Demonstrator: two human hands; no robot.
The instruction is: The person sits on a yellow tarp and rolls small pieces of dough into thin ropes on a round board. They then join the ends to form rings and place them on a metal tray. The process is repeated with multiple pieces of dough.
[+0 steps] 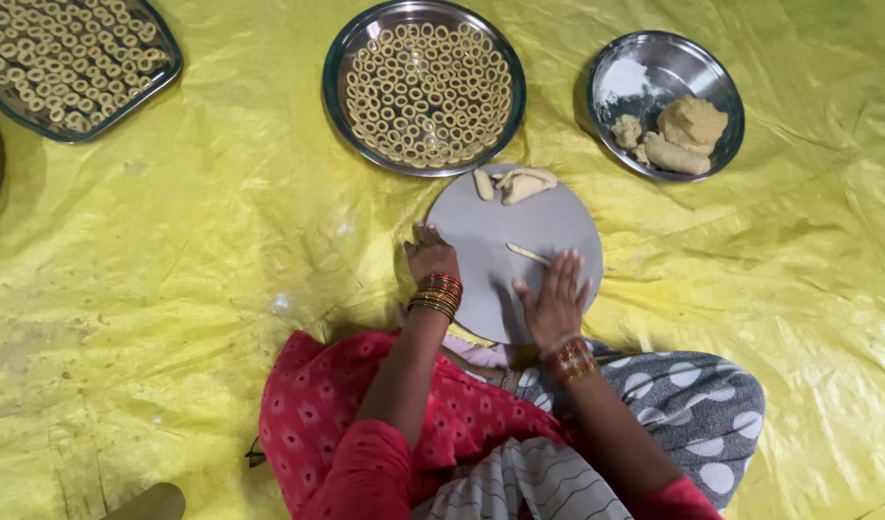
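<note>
A thin dough strip [527, 253] lies on the round grey board [490, 231], and I see my right hand [555, 300] flat and spread just below it, fingertips touching or nearly touching its right end, gripping nothing. My left hand [431, 255] rests on the board's left edge, fingers loosely bent; I cannot tell whether it pinches anything. Both wrists carry red and gold bangles.

Nearest to me are my red patterned sleeves and a grey lap cloth with white dots, and the board's near edge sits against them. Everything rests on a crinkled yellow plastic sheet [221, 241] spread over the floor; no more of the room shows.

At the board's far edge lie a few small dough pieces [519, 183]. Just beyond them stands a round steel plate [338, 58] packed with small dough rings. To its right, well apart from my hands, a steel bowl [717, 72] holds dough lumps and a patch of white flour. At the far left corner, a rectangular steel tray [163, 67] is also filled with rings. I see no packages or labels.
</note>
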